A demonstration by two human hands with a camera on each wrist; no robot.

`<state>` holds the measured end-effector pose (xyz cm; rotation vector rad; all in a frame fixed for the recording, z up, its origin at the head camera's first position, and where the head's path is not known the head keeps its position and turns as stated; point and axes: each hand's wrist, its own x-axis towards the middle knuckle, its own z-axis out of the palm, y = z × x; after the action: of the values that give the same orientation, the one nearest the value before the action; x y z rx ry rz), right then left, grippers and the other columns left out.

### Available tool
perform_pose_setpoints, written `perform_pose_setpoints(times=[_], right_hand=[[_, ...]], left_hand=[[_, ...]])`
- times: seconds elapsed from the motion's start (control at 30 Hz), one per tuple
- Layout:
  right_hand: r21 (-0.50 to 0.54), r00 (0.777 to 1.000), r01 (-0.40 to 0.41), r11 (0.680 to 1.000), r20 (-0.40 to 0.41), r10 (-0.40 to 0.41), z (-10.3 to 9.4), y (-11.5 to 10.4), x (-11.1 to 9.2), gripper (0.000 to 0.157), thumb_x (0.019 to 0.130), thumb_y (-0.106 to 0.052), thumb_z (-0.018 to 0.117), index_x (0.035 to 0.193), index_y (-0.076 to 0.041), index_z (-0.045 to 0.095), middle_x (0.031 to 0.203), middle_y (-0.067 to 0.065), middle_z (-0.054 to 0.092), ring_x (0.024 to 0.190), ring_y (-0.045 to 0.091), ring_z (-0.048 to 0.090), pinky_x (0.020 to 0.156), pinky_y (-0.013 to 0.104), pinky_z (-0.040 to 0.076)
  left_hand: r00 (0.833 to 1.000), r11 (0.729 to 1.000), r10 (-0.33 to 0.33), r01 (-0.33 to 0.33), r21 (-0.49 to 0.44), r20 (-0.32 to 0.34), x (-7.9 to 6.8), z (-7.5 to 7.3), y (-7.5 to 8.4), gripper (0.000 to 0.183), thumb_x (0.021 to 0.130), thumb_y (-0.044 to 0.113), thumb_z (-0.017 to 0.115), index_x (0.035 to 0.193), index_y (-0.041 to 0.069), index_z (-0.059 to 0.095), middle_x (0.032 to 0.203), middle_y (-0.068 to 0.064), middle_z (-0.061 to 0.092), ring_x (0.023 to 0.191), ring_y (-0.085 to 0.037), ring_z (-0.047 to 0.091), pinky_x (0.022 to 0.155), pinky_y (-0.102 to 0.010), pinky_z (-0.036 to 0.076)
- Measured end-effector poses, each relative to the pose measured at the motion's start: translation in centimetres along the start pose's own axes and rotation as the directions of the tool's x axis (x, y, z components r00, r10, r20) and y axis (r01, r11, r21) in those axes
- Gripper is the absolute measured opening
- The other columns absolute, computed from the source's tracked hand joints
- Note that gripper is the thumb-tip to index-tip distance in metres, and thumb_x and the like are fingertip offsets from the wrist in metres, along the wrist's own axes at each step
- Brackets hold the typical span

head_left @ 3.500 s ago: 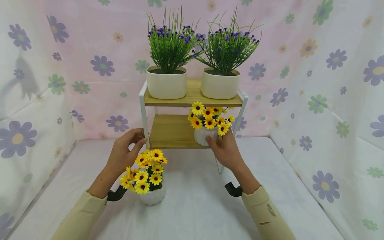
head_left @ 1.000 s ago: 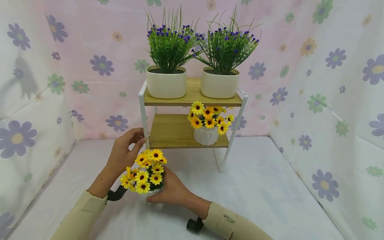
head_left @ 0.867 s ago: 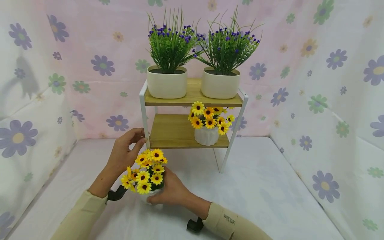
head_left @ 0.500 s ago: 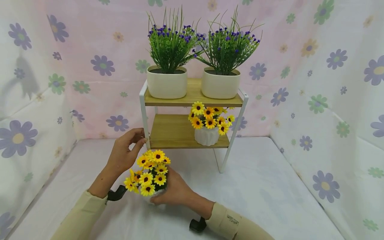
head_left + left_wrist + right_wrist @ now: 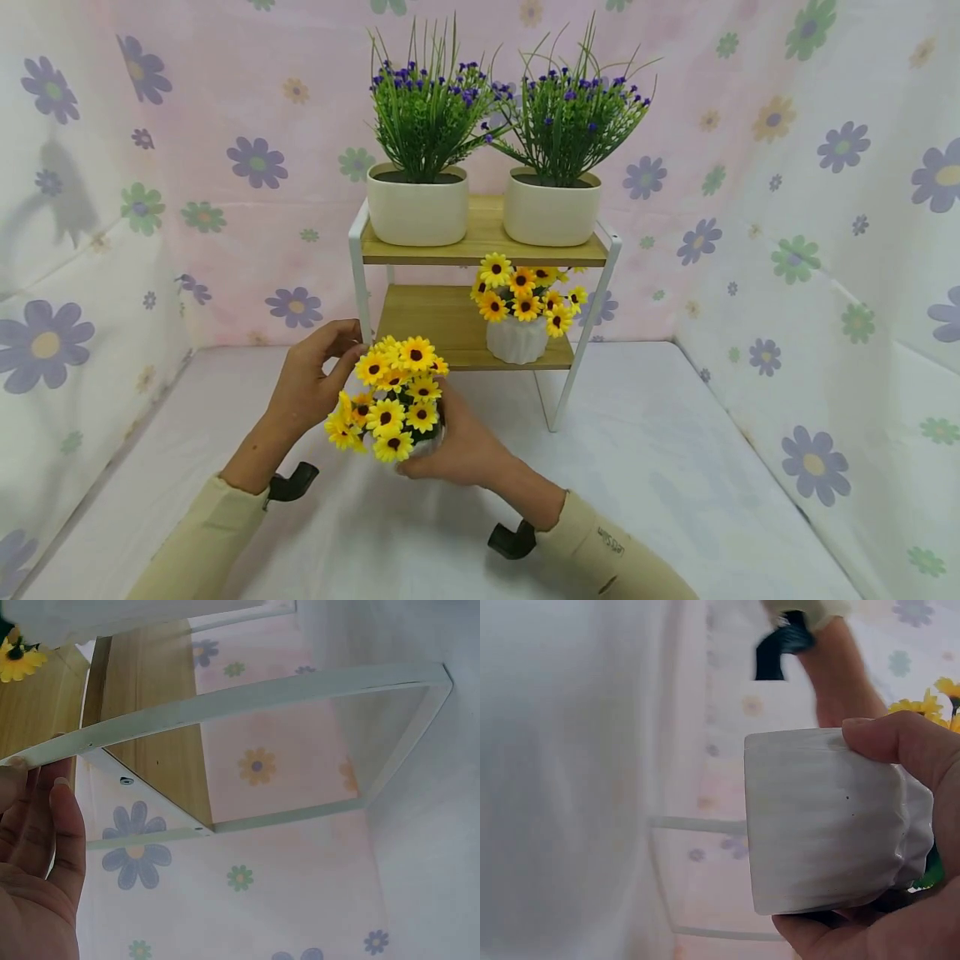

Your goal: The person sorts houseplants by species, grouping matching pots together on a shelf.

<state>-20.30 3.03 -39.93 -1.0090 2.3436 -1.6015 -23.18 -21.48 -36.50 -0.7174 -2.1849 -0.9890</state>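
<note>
My right hand (image 5: 467, 446) grips the white ribbed pot (image 5: 821, 825) of a yellow artificial flower plant (image 5: 393, 408), thumb on one side and fingers around the other. The right wrist view shows the pot's wall and base, held off the tabletop. Its blooms overlap the front left corner of the two-tier shelf (image 5: 423, 321) in the head view. With thumb and fingers, my left hand (image 5: 307, 379) pinches the shelf's white metal frame (image 5: 225, 705) at the left front leg. A matching yellow flower pot (image 5: 517, 339) stands on the lower board's right side.
Two cream planters (image 5: 417, 208) with purple-flowered greenery stand side by side on the top board (image 5: 483, 252). A white cloth (image 5: 637, 500) covers the table. Flower-printed curtains (image 5: 750, 167) enclose the back and sides.
The right hand let go of the pot on the lower board, took hold of the second flower pot, and has raised it rightward and toward the shelf. The left hand stays at the leg.
</note>
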Motion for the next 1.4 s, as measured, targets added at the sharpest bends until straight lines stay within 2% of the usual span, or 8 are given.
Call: perform_pose_setpoints(times=[0.27, 0.53, 0.73, 0.93, 1.13, 1.3, 1.4], right_hand=[[0.04, 0.998, -0.025, 0.999, -0.059, 0.027, -2.7, -2.4, -0.2, 0.088, 0.07, -0.026, 0.091, 0.143, -0.034, 0.042, 0.138, -0.015, 0.052, 0.127, 0.006, 0.051, 0.111, 0.039, 0.041], [0.064, 0.99, 0.049, 0.997, -0.132, -0.04, -4.5, -3.5, 0.4, 0.083, 0.073, -0.022, 0.09, 0.144, -0.03, 0.047, 0.14, -0.013, 0.052, 0.131, 0.008, 0.049, 0.113, 0.034, 0.038], [0.075, 0.984, 0.049, 0.996, -0.177, -0.035, -4.9, -3.7, 1.4, 0.084, 0.075, -0.026, 0.089, 0.146, -0.03, 0.044, 0.142, -0.012, 0.051, 0.132, 0.008, 0.048, 0.111, 0.035, 0.041], [0.077, 0.971, 0.043, 0.996, -0.239, -0.023, -5.1, -3.6, 2.5, 0.087, 0.075, -0.029, 0.089, 0.147, -0.028, 0.039, 0.143, -0.009, 0.049, 0.13, 0.012, 0.049, 0.11, 0.04, 0.043], [0.094, 0.963, 0.053, 0.994, -0.267, -0.027, -5.0, -3.6, 3.6, 0.09, 0.078, -0.022, 0.087, 0.15, -0.027, 0.033, 0.147, -0.008, 0.043, 0.135, 0.012, 0.043, 0.115, 0.038, 0.037], [0.096, 0.959, 0.045, 0.994, -0.285, -0.016, -4.7, -3.5, 4.3, 0.092, 0.078, -0.013, 0.085, 0.152, -0.019, 0.03, 0.149, -0.002, 0.041, 0.138, 0.016, 0.04, 0.117, 0.04, 0.033], [0.089, 0.952, 0.042, 0.995, -0.306, -0.013, -4.5, -3.2, 4.6, 0.091, 0.078, -0.014, 0.085, 0.152, -0.018, 0.032, 0.149, -0.001, 0.042, 0.138, 0.017, 0.04, 0.117, 0.041, 0.032]], left_hand=[[1.0, 1.0, -0.004, 0.004, -0.015, 0.017, 0.0, 0.0, -0.2, 0.039, 0.092, -0.004, 0.067, 0.129, 0.007, 0.059, 0.116, -0.003, 0.067, 0.097, -0.016, 0.069, 0.093, -0.011, 0.047], [0.999, 0.998, -0.053, 0.053, -0.015, 0.01, -0.3, 0.0, -0.4, 0.041, 0.09, -0.003, 0.07, 0.129, 0.007, 0.06, 0.119, -0.005, 0.067, 0.107, -0.021, 0.067, 0.097, -0.009, 0.042], [0.998, 0.998, -0.067, 0.067, 0.001, 0.007, -0.5, 0.1, -0.4, 0.039, 0.095, 0.0, 0.065, 0.133, 0.007, 0.057, 0.126, -0.006, 0.065, 0.109, -0.021, 0.067, 0.094, -0.008, 0.044], [0.999, 0.999, -0.049, 0.049, -0.001, 0.005, -0.2, 0.2, -0.4, 0.036, 0.096, 0.004, 0.065, 0.131, 0.006, 0.058, 0.12, -0.004, 0.067, 0.1, -0.017, 0.069, 0.092, -0.009, 0.047], [1.0, 1.0, -0.015, 0.015, -0.003, -0.013, 0.1, 0.3, -0.5, 0.033, 0.095, 0.004, 0.066, 0.128, 0.006, 0.059, 0.113, -0.004, 0.068, 0.093, -0.012, 0.067, 0.086, -0.009, 0.049], [1.0, 1.0, -0.015, 0.015, -0.005, -0.008, 0.1, 0.3, -0.5, 0.031, 0.095, 0.002, 0.066, 0.125, 0.006, 0.06, 0.111, -0.004, 0.068, 0.093, -0.011, 0.067, 0.085, -0.009, 0.05], [1.0, 1.0, -0.02, 0.02, -0.004, -0.004, 0.0, 0.3, -0.5, 0.03, 0.095, 0.002, 0.066, 0.124, 0.006, 0.06, 0.11, -0.002, 0.067, 0.093, -0.011, 0.067, 0.085, -0.009, 0.05]])
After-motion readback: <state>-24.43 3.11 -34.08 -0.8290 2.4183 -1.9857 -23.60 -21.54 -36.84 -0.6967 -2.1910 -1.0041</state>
